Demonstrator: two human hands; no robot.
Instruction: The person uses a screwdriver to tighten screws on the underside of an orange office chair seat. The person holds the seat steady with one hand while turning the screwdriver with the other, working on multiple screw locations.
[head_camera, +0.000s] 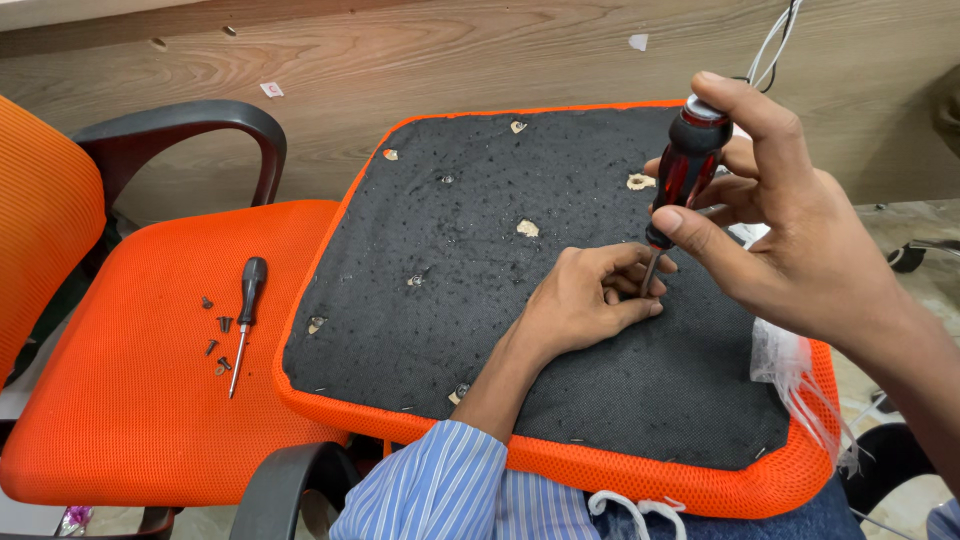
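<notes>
Orange-edged and black underneath, the upturned seat cushion (480, 270) lay across the person's lap; it looked stiff, bulky and fairly light, best gripped by its padded rim. On it the left hand (585, 300) was pinched around the thin metal shaft and probably a small, slippery screw that I could not make out. The right hand (790, 235) clasped the red-and-black screwdriver (684, 170) by its ribbed, hard handle, held upright.

The screwdriver (686, 165) has a glossy red and black plastic handle and a thin metal shaft. The seat pad (520, 290) shows rough, matt black cloth edged in orange mesh. Behind it, the wall panel (480, 50) looks like smooth wood-grain laminate.
</notes>
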